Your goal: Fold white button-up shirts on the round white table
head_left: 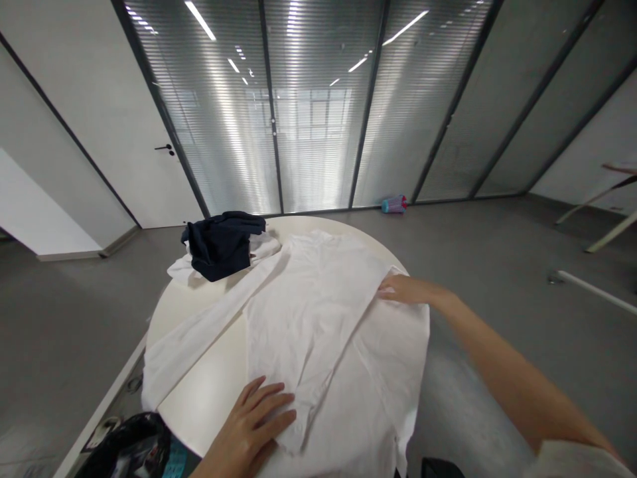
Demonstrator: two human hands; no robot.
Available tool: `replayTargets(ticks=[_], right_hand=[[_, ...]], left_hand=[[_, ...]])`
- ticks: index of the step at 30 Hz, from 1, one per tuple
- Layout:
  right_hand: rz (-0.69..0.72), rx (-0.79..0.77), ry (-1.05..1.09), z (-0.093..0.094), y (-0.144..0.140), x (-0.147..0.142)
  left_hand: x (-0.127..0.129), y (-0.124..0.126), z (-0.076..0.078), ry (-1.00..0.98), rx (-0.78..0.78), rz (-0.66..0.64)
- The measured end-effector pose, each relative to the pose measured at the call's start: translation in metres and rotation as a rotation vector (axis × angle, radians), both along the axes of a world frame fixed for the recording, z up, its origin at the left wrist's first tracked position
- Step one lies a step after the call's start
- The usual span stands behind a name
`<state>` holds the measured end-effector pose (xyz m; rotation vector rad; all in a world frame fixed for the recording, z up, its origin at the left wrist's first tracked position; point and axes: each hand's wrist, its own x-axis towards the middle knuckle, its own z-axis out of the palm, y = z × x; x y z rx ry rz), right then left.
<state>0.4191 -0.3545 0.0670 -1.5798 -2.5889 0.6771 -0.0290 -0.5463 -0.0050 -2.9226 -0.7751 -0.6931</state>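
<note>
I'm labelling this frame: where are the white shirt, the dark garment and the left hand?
white shirt (308,312), head view, on its flat middle panel.
dark garment (221,245), head view, on the middle of the bundle.
left hand (253,425), head view, on the back of the hand.

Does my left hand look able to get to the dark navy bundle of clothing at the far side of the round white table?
Probably yes. The left hand lies flat on the white shirt's near hem, and only flat cloth and bare round white table lie between it and the dark navy bundle; it looks a long stretch, though.
</note>
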Motion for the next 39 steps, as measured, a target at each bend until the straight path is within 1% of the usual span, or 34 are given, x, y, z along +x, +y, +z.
replayTargets(ticks=[2,3,5,6,7,8,10,12,14,15,18,21,24,26,27,28,29,30,31,32,34,35,37,38,39], right_hand=[[-0.025,-0.055,0.016,0.005,0.009,0.01],[-0.056,-0.029,0.025,0.006,0.02,0.01],[-0.149,0.132,0.017,0.003,0.052,-0.001],[-0.201,0.24,-0.008,-0.001,0.072,-0.01],[-0.264,0.315,-0.059,-0.008,0.093,-0.02],[-0.311,0.328,-0.12,-0.015,0.112,-0.03],[-0.35,0.291,-0.196,-0.033,0.145,-0.045],[-0.356,0.247,-0.225,-0.051,0.165,-0.051],[-0.357,0.223,-0.238,-0.066,0.175,-0.051],[-0.358,0.215,-0.247,-0.071,0.177,-0.049],[-0.354,0.214,-0.272,-0.084,0.181,-0.043],[-0.347,0.226,-0.284,-0.089,0.186,-0.04],[-0.346,0.233,-0.281,-0.091,0.191,-0.039],[-0.355,0.25,-0.273,-0.093,0.193,-0.038],[-0.361,0.266,-0.269,-0.094,0.194,-0.038],[-0.367,0.287,-0.265,-0.096,0.194,-0.038],[-0.371,0.307,-0.26,-0.097,0.195,-0.037],[-0.373,0.324,-0.256,-0.099,0.196,-0.037],[-0.373,0.338,-0.251,-0.101,0.197,-0.036],[-0.371,0.345,-0.246,-0.102,0.197,-0.036],[-0.372,0.354,-0.239,-0.103,0.198,-0.036],[-0.375,0.354,-0.238,-0.103,0.198,-0.036],[-0.38,0.352,-0.239,-0.103,0.198,-0.036],[-0.382,0.352,-0.24,-0.102,0.197,-0.037],[-0.382,0.353,-0.24,-0.101,0.197,-0.037]], left_hand=[[0.001,0.0,0.002,0.003,-0.009,-0.002],[0.001,-0.001,0.004,0.01,-0.015,-0.003],[0.0,-0.003,0.01,0.032,-0.033,0.001],[0.0,-0.003,0.014,0.044,-0.047,0.004],[0.0,-0.004,0.019,0.052,-0.061,-0.003],[0.001,-0.003,0.023,0.063,-0.082,-0.014],[0.006,0.001,0.032,0.07,-0.121,-0.015],[0.016,0.009,0.037,0.059,-0.143,0.037],[0.029,0.019,0.038,0.055,-0.157,0.095],[0.034,0.023,0.036,0.063,-0.164,0.094],[0.046,0.029,0.028,0.145,-0.202,0.014],[0.05,0.022,0.022,0.209,-0.232,-0.015],[0.05,0.013,0.024,0.214,-0.246,0.003],[0.046,0.011,0.027,0.218,-0.247,-0.004],[0.04,0.013,0.027,0.214,-0.246,0.001],[0.031,0.017,0.027,0.191,-0.238,0.034],[0.017,0.022,0.026,0.14,-0.213,0.103],[-0.002,0.028,0.024,0.069,-0.173,0.211],[-0.025,0.034,0.022,-0.014,-0.126,0.355],[-0.052,0.039,0.019,-0.113,-0.049,0.512],[-0.109,0.042,0.014,-0.173,-0.014,0.77],[-0.137,0.04,0.011,-0.187,-0.033,0.864],[-0.182,0.029,0.003,-0.198,-0.153,1.002],[-0.196,0.022,-0.002,-0.199,-0.245,1.036],[-0.205,0.014,-0.008,-0.207,-0.34,1.047]])
